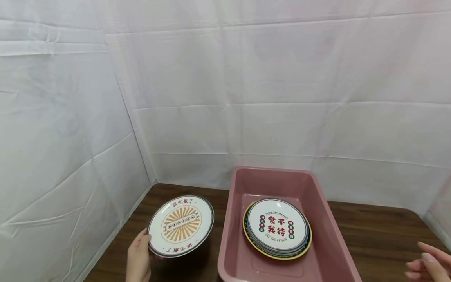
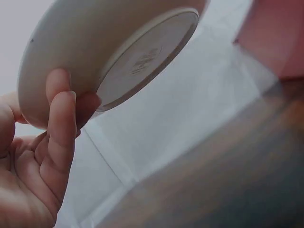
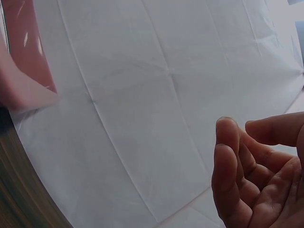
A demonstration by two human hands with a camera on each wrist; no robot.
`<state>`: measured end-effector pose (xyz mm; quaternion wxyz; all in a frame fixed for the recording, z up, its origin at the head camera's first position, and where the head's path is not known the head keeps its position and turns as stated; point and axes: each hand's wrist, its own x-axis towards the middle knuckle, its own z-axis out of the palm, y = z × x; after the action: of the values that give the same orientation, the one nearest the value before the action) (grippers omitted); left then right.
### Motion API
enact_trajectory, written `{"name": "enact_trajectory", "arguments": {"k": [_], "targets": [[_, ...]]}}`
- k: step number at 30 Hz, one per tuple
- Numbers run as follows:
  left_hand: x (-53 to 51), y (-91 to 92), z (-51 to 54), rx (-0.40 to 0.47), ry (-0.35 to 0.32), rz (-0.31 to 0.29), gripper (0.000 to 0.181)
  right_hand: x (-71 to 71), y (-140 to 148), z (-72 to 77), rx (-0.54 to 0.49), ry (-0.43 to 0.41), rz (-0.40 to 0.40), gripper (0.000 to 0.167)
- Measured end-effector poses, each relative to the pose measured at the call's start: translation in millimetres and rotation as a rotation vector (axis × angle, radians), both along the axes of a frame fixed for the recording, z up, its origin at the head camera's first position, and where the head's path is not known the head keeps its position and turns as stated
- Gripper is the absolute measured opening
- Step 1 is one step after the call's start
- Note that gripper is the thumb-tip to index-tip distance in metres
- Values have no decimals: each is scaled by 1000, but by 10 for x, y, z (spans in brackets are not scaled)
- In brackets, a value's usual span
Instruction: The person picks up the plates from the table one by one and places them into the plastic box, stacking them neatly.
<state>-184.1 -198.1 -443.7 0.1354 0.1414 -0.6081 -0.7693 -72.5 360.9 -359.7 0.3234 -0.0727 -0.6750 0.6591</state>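
A white plate with a dark rim, a tan sunburst and red characters is held up by my left hand, which grips its lower left edge. From the left wrist view, the fingers press against the plate's pale underside, beside its foot ring. My right hand is partly in frame at the lower right. Its fingers are loosely bent with nothing between them. In the pink tub lies a stack of plates; the top one is white with red characters, and a yellow-rimmed plate sits lowest.
The tub stands on a dark wood table, between my two hands. White sheeting closes off the back, and more sheeting runs along the left side. The table's wood continues on both sides of the tub.
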Motion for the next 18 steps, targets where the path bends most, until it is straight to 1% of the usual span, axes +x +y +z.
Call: {"name": "enact_trajectory", "arguments": {"k": [1, 2, 5, 7, 8, 9, 11, 13, 15, 16, 18], "targets": [[17, 5, 40, 9, 34, -13, 43, -3, -6, 2, 20, -18, -12, 28], [37, 26, 103, 7, 36, -22, 42, -7, -17, 2, 30, -30, -26, 27], [100, 108, 307, -8, 27, -64, 42, -17, -94, 20, 37, -90, -93, 22], [132, 180, 423, 4, 26, -88, 42, -25, -169, 39, 26, -109, -124, 19], [145, 223, 487, 7, 9, -99, 42, -26, -205, 49, 45, -123, -141, 19], [153, 263, 530, 24, 17, -113, 42, -30, -240, 59, 60, -130, -150, 19], [156, 348, 590, 68, 41, -129, 42, -37, -302, 77, 87, -125, -153, 20], [151, 439, 626, 113, 75, -153, 41, -41, -354, 95, 95, -122, -127, 20], [144, 537, 647, 151, 110, -176, 42, -47, -411, 120, 149, -169, -122, 22], [140, 589, 655, 162, 119, -181, 41, -49, -445, 134, 192, -203, -127, 23], [135, 693, 669, 175, 141, -208, 42, -62, -522, 165, 242, -261, -133, 27]]}}
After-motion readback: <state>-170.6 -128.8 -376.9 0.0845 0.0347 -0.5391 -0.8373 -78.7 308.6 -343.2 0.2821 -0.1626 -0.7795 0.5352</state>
